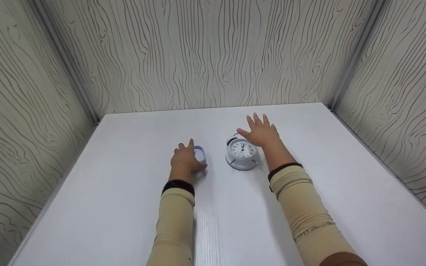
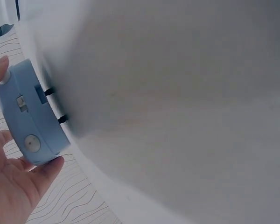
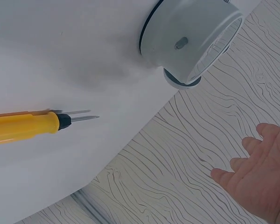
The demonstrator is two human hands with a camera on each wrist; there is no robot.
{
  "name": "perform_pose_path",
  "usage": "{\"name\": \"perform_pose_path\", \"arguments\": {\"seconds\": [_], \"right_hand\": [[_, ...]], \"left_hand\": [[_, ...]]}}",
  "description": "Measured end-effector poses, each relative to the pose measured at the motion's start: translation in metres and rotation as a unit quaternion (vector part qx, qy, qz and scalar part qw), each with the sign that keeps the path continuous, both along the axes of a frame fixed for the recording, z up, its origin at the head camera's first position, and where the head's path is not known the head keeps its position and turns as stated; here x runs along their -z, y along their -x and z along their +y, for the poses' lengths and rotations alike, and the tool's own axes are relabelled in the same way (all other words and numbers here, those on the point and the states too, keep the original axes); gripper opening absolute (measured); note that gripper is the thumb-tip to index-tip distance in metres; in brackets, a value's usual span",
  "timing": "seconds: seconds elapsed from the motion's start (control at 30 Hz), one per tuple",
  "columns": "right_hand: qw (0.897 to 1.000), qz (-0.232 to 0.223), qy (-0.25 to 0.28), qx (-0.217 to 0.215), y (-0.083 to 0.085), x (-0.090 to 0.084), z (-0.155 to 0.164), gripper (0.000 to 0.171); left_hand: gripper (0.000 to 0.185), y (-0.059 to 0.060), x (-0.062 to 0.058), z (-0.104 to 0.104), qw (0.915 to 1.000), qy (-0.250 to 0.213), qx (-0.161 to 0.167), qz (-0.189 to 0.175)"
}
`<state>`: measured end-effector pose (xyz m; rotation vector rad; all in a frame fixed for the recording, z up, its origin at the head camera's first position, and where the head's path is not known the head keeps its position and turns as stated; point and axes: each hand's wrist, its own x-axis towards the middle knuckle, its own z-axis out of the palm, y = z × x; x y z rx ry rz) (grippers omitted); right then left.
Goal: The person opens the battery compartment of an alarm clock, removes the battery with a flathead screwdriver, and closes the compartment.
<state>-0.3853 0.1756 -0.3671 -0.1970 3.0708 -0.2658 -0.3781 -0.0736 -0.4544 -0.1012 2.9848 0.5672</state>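
Note:
A small light-blue oval device (image 2: 30,112), with a round button, a slide switch and two dark feet on its side, is in my left hand (image 1: 184,159). In the left wrist view, fingers and thumb grip it from opposite ends. The same device appears in the head view as a blue rim (image 1: 202,149) beside the hand. To its right stands a white twin-bell alarm clock (image 1: 242,155), tilted back with its dial facing up. My right hand (image 1: 261,135) hovers at the clock's upper right edge, fingers spread, holding nothing; it partly covers the clock's top.
The right wrist view shows a yellow-handled screwdriver (image 3: 28,127) lying on the white table (image 1: 124,207); I cannot find it in the head view. Wood-grain-patterned panels (image 1: 205,55) enclose the table at the back and on both sides.

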Motion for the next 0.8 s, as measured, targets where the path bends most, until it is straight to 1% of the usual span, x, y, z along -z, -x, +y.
{"name": "perform_pose_path", "arguments": {"seconds": [0.37, 0.57, 0.8], "right_hand": [[1.000, 0.004, 0.002, -0.003, -0.001, 0.003, -0.001, 0.079], [1.000, 0.005, 0.004, -0.006, -0.002, 0.005, -0.002, 0.078], [0.999, 0.014, 0.014, -0.034, -0.002, 0.013, -0.006, 0.080]], "left_hand": [[0.113, -0.004, 0.002, -0.003, 0.9996, -0.011, -0.020, 0.015], [0.113, -0.005, 0.004, -0.004, 0.9995, -0.017, -0.021, 0.016], [0.112, -0.006, 0.002, -0.005, 0.9994, -0.024, -0.022, 0.014]]}}
